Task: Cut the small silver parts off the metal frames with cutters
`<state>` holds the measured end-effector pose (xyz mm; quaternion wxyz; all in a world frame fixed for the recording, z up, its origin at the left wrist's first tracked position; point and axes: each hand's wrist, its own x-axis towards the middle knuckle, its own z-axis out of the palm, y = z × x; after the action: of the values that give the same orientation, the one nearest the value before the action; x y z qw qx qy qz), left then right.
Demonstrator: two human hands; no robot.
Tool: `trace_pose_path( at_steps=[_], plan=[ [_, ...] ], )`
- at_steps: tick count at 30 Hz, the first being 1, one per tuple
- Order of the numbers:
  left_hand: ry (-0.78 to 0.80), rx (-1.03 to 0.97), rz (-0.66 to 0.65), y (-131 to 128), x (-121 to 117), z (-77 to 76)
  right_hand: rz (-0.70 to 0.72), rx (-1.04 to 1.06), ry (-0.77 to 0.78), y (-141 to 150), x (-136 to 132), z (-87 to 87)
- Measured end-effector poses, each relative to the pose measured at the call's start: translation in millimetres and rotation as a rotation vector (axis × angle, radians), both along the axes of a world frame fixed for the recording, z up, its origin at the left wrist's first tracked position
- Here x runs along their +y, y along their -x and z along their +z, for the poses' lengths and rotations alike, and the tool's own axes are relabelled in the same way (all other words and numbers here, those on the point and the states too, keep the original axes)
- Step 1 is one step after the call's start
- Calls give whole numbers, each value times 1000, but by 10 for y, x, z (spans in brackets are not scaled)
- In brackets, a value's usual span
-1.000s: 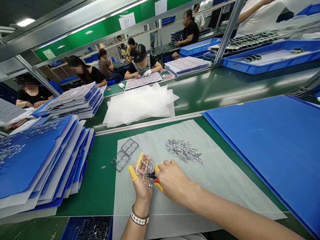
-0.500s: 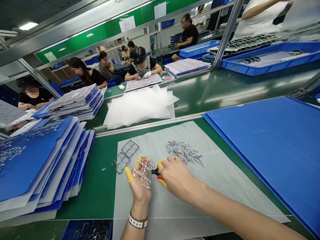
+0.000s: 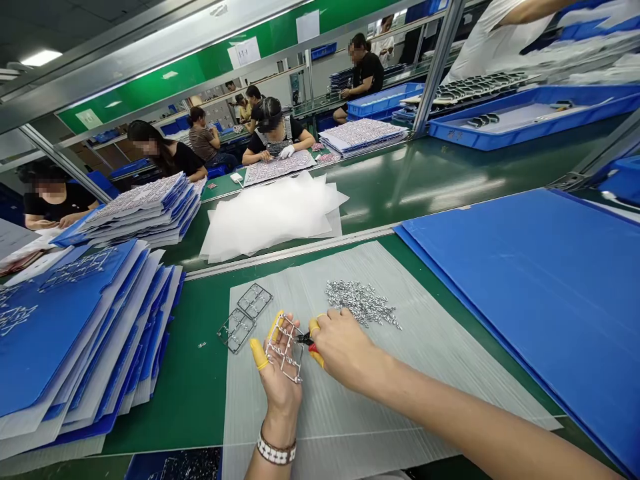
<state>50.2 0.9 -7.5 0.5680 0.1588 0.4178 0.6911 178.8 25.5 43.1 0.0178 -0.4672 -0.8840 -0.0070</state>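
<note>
In my left hand (image 3: 281,380), palm up with yellow finger cots, lies a silvery sprue frame (image 3: 284,348) with small parts on its bars. My right hand (image 3: 345,347), also in yellow cots, is closed round red-handled side cutters (image 3: 306,340). The cutters' dark jaws are at the right side of the frame. Left of my left hand, two more sprue frames (image 3: 255,301) lie partly on the translucent foam sheet (image 3: 400,400). Beyond my right hand a pile of small shiny parts (image 3: 360,300) rests on the sheet.
Stacked blue boards with foam sheets (image 3: 100,347) stand at the left, more sprue frames on top. Large blue boards (image 3: 525,253) cover the right side. White sheets (image 3: 275,217) lie past the metal rail. Co-workers (image 3: 275,133) sit across the line. A blue bin (image 3: 173,467) sits below the table edge.
The whole view has shifted slightly, so most things appear a little farther left. The cutters' jaws sit slightly farther in over the frame's right edge. Both hands keep their holds.
</note>
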Motion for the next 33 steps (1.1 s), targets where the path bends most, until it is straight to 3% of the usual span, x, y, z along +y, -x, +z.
trace_pose_path(
  at_steps=[10, 13, 18, 21, 23, 25, 28, 30, 33],
  plan=[
    [-25, 4, 38, 22, -1, 40, -9, 64, 55, -78, 34, 43],
    [-89, -2, 65, 9, 8, 78, -112, 355, 234, -112, 40, -21],
    [-204, 36, 91, -147, -65, 75, -368, 1163, 845, 29, 28, -439],
    [-217, 50, 35, -123, -155, 70, -394, 1383, 842, 19, 108, -550],
    [-244, 76, -9, 21, -170, 94, -271, 1364, 806, -76, 202, -474],
    [-246, 99, -111, 234, -125, 138, -90, 1208, 808, -188, 300, -312],
    [-108, 111, -437, 506, 8, 192, 106, 809, 681, -246, 400, -34],
    [-14, 98, -622, 559, 77, 184, 183, 574, 556, -178, 420, 104],
    [31, -3, -765, 463, 94, 96, 244, 360, 406, -6, 405, 194]
  ],
)
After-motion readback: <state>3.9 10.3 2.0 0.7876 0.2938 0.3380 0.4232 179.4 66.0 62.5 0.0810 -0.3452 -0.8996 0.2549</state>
